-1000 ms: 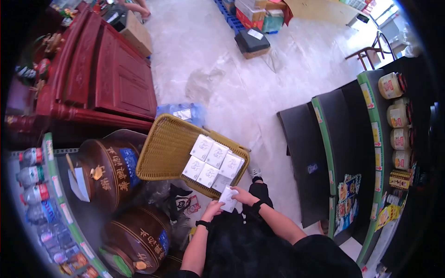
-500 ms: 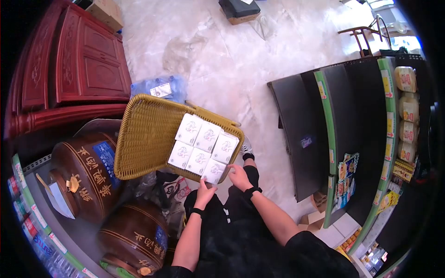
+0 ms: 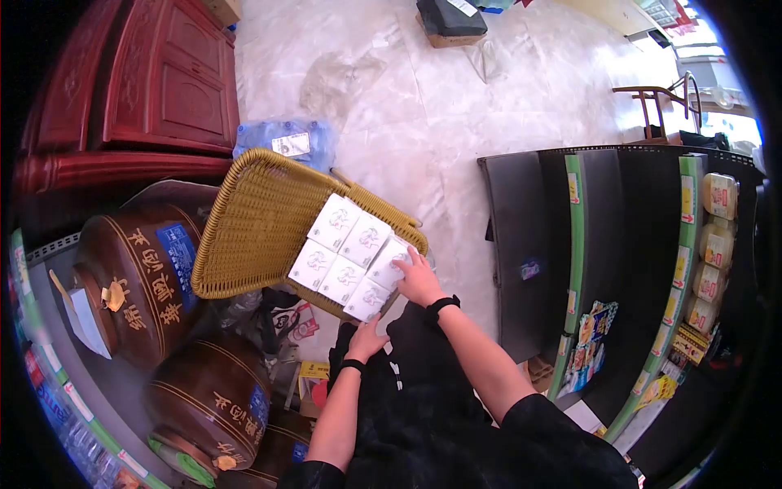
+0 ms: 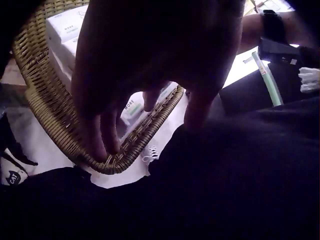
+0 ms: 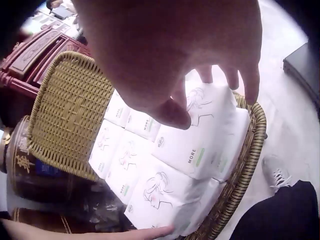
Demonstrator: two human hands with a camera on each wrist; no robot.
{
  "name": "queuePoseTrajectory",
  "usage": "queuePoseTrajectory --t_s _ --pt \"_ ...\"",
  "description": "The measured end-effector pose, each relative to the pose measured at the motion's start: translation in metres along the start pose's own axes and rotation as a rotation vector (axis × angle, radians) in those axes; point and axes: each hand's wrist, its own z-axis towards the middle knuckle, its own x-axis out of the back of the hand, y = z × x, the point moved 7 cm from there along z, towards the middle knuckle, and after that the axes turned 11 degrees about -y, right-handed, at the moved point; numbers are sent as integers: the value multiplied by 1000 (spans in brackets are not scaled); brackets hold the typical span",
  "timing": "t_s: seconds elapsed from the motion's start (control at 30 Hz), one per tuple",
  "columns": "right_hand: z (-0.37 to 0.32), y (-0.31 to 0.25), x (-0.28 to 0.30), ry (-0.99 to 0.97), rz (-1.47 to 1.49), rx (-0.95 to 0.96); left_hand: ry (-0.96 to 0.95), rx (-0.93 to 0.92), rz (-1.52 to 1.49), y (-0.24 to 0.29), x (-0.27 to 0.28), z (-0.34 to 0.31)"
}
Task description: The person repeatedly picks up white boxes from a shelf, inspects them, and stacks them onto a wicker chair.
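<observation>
A woven basket holds several white soft packs, laid in rows and printed with a line-drawn face and the word MORE. My right hand spreads over the pack at the right end, thumb on its top and fingers toward its far edge. At the near corner, my left hand has its fingers loosely extended at the basket rim. One straight left finger touches the nearest pack in the right wrist view.
Brown jars stand on the left, below a red cabinet. Bottled water in blue wrap lies beyond the basket. Dark shelving with glass jars runs along the right. A dark box sits on the far floor.
One pack went from both hands down into the basket's near corner. Since then my right hand has moved up onto the right-end pack; my left hand stays at the near corner.
</observation>
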Motion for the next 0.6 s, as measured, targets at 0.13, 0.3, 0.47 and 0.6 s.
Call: queuePoseTrajectory --t_s 0.13,0.3,0.47,0.6 --pt "-26 6 11 43 12 43 32 -68 9 10 9 -7" --pt "-74 50 14 -100 82 -173 38 -185 31 16 39 -20" --pt "-142 95 20 37 268 -312 67 -229 20 14 80 -47" --pt "-188 114 7 147 336 -345 -18 -282 -8 38 103 -94"
